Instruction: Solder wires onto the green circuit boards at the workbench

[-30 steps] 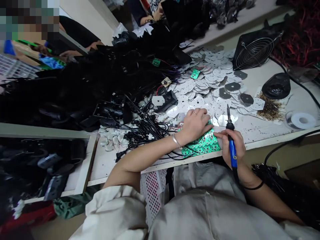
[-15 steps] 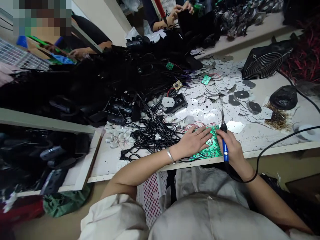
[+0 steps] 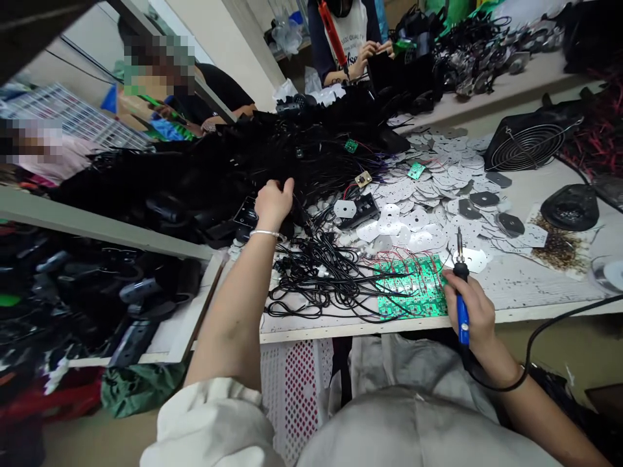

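My right hand (image 3: 472, 308) grips a blue-handled soldering iron (image 3: 462, 311), its metal tip pointing up and away from me. Beside that hand, a panel of green circuit boards (image 3: 411, 295) lies at the bench's front edge, with thin red wires along its far side. My left hand (image 3: 274, 201) reaches over the near edge of a dark heap of black cords and parts (image 3: 204, 175). Its thumb is apart from the bent fingers, whose tips are partly hidden, and no held thing shows. Black cables (image 3: 326, 279) lie tangled between that hand and the panel.
Pale metal plates (image 3: 428, 201) are piled beyond the panel. To the right stand a caged fan (image 3: 530, 143), a black dish (image 3: 569, 207) by a scorched patch, and a solder spool (image 3: 608, 272). The iron's cord (image 3: 545, 331) loops past my right wrist. Two people work across the bench.
My left hand has left the circuit board panel and moved left and forward to the black heap. My right hand still holds the soldering iron beside the panel. The view has shifted slightly.
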Available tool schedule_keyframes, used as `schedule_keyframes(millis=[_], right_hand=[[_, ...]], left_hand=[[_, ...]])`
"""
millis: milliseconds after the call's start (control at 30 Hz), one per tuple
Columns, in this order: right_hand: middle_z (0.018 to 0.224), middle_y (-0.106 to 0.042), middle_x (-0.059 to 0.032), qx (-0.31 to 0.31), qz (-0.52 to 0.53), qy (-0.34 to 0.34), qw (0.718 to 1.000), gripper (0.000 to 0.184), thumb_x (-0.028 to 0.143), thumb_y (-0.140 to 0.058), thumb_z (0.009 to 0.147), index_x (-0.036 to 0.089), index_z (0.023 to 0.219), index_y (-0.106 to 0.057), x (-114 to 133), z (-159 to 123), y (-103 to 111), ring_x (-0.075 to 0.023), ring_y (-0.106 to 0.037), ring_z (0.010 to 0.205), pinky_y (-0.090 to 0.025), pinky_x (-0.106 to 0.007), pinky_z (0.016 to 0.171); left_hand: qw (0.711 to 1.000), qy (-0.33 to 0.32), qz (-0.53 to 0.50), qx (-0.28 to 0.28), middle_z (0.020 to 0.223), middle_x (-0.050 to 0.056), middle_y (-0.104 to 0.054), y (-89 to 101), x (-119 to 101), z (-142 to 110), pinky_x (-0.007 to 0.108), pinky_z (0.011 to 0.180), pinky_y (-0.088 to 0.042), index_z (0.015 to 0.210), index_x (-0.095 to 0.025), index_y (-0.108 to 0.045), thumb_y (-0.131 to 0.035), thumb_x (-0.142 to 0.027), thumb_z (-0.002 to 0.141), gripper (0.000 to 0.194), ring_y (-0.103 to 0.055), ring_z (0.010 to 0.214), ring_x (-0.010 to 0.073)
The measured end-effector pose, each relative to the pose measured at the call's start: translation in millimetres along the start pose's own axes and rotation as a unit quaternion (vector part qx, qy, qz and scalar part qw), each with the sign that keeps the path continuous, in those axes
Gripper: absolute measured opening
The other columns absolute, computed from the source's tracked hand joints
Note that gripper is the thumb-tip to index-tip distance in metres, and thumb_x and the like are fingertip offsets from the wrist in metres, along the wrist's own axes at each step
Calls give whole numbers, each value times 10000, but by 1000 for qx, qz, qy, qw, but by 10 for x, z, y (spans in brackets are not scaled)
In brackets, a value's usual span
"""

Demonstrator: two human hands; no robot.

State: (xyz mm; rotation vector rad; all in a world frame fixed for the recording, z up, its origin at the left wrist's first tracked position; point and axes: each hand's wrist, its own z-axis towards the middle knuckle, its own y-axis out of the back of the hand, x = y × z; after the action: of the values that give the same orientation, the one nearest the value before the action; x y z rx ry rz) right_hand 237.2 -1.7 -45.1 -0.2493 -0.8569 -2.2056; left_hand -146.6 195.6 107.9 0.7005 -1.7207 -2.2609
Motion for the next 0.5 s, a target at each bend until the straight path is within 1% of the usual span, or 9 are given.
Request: schedule_keyframes(millis=[67, 133, 167, 200, 267, 333, 367, 433, 500], right_hand=[[1029, -720, -129, -8, -3, -3, 1000, 472, 56, -614, 842, 189, 1288, -535, 8, -47, 11, -234, -719, 913, -606, -337, 789], [997, -728, -117, -15, -4, -12, 1000, 452, 55, -613, 839, 194, 1264, -546, 21, -79, 22, -224, -724, 867, -608, -331, 762], [985, -731, -110, -18, 1, -20, 1000, 447, 54, -612, 838, 197, 1257, -549, 27, -86, 28, -219, -725, 850, -610, -332, 756], [977, -732, -103, -23, 11, -28, 999, 445, 53, -609, 838, 201, 1254, -550, 33, -89, 34, -216, -726, 840, -611, -335, 754], [968, -736, -92, -34, 43, -44, 998, 448, 47, -599, 838, 207, 1254, -551, 39, -89, 47, -212, -727, 843, -615, -345, 765], [965, -739, -86, -41, 65, -50, 996, 453, 41, -596, 833, 208, 1252, -555, 36, -92, 59, -210, -728, 848, -617, -349, 771], [969, -741, -84, -39, 67, -51, 996, 450, 44, -598, 833, 210, 1249, -557, 30, -97, 65, -209, -729, 852, -618, -347, 770], [986, -743, -83, -28, 60, -51, 997, 435, 66, -603, 840, 217, 1246, -558, 16, -112, 72, -213, -732, 862, -620, -346, 764], [988, -745, -77, -22, 52, -49, 997, 415, 93, -603, 850, 227, 1241, -556, 7, -123, 76, -217, -735, 861, -623, -344, 748]], left_hand=[[999, 33, -10, 29, 1060, 189, -675, -67, -19, 137, 422, 865, -481, 1006, -136, -663, -585, -481, 798, 410, -619, 1004, 340], [998, 42, -20, 30, 967, 143, -678, -63, -32, 158, 368, 803, -491, 950, -126, -661, -608, -377, 752, 324, -630, 886, 278], [998, 40, -33, 33, 904, 112, -668, -23, -17, 134, 338, 760, -489, 941, -119, -655, -588, -329, 745, 295, -618, 809, 235], [997, 34, -52, 47, 835, 78, -645, 40, 16, 92, 308, 716, -480, 934, -113, -646, -560, -292, 745, 274, -588, 734, 188], [990, 12, -97, 101, 700, 21, -562, 220, 135, -21, 260, 642, -452, 889, -104, -625, -509, -259, 753, 237, -496, 624, 116], [981, -7, -113, 155, 642, -6, -508, 425, 287, -133, 228, 621, -439, 835, -107, -606, -476, -249, 768, 204, -449, 600, 83], [980, -12, -107, 166, 644, -9, -510, 521, 359, -178, 218, 625, -441, 831, -109, -601, -458, -250, 783, 206, -451, 610, 77], [984, -11, -75, 162, 648, -13, -529, 684, 471, -235, 206, 624, -443, 837, -111, -602, -448, -265, 803, 221, -455, 621, 73], [990, -14, -11, 142, 633, -23, -551, 812, 540, -256, 196, 609, -436, 823, -117, -622, -509, -315, 791, 230, -458, 617, 73]])
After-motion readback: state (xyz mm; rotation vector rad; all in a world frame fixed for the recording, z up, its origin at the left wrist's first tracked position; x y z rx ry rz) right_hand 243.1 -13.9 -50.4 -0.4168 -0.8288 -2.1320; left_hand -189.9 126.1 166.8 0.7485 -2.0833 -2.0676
